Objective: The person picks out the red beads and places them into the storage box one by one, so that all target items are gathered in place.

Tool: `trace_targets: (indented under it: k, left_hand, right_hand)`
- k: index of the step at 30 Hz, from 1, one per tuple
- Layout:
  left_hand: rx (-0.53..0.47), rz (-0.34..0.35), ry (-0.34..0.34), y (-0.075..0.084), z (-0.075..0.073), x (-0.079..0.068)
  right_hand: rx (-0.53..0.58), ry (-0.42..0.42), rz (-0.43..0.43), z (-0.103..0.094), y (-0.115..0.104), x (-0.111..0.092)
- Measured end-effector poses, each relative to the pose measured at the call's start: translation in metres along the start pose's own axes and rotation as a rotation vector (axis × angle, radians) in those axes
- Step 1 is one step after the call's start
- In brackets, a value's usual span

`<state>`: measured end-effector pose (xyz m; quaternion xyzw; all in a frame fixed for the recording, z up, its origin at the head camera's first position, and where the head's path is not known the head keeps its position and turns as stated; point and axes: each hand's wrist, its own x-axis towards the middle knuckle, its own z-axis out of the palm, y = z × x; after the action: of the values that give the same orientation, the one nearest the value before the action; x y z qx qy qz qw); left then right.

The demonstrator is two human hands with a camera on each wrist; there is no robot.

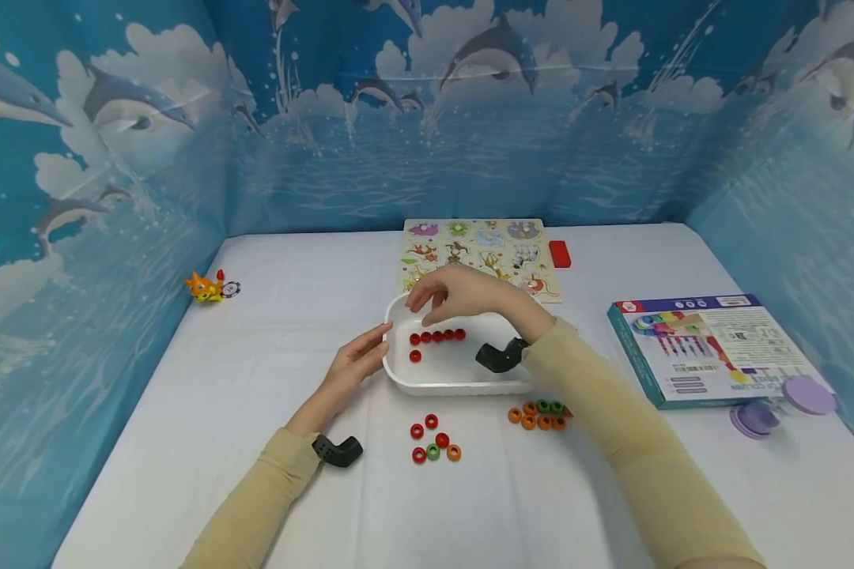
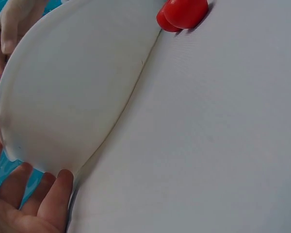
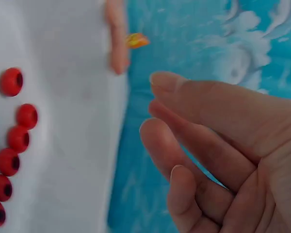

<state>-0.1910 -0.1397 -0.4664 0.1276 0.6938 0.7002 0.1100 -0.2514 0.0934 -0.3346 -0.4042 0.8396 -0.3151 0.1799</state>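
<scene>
Well, left hand (image 1: 352, 367): its fingers were spread and fairly straight, touching the end wall of the white tray.
Right hand (image 1: 461, 294): it hung above the tray, fingers loosely bent, with a narrow gap between thumb and fingertips.
White tray (image 1: 441, 374): it stood between the hands, in front of the animal puzzle board (image 1: 491, 243).
Red bead row (image 1: 437, 336): five lay in line inside the tray, and a single red bead (image 1: 415, 356) sat just beside the row's left end.
Near cluster (image 1: 432, 451): four red beads, one green and one orange lay on the white cloth (image 1: 356, 514).
Right cluster (image 1: 544, 423): orange and green beads lay near the right sleeve (image 1: 633, 442).
</scene>
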Motion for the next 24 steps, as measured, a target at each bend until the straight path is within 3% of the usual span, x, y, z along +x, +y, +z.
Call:
trace_targets:
  k: [4, 12, 19, 24]
  left_hand:
    - [0.007, 0.004, 0.005, 0.001, 0.001, -0.002]
    - [0.015, 0.02, -0.004, 0.003, 0.002, -0.002]
    - [0.026, 0.014, -0.009, 0.01, 0.004, -0.005]
    - [0.03, 0.01, -0.02, 0.026, 0.009, -0.011]
  right_hand:
    - [0.06, 0.068, -0.059, 0.005, -0.021, -0.031]
    - [0.207, 0.164, -0.123, 0.068, -0.032, -0.078]
    - [0.196, 0.275, -0.161, 0.125, -0.019, -0.089]
    - [0.157, 0.3, -0.157, 0.145, -0.002, -0.085]
